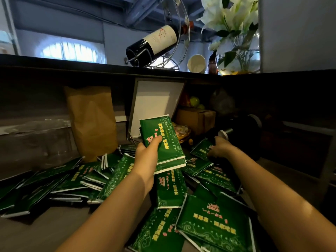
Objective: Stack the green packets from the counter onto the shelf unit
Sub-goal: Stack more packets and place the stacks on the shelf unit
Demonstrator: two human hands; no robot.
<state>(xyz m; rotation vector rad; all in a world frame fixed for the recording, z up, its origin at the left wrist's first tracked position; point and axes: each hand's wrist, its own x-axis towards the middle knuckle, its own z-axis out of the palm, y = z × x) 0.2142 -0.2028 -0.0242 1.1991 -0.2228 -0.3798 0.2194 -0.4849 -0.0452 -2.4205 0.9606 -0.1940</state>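
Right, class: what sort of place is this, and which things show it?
Probably a shop or bar counter: wine bottle displayed up top, flower vase beside it, green packets heaped below.

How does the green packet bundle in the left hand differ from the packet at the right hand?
The green printed packet bundle in the left hand is raised above the heap, well lit; the single green packet under the right hand rests low on the heap, shadowed. Both bear the same print.
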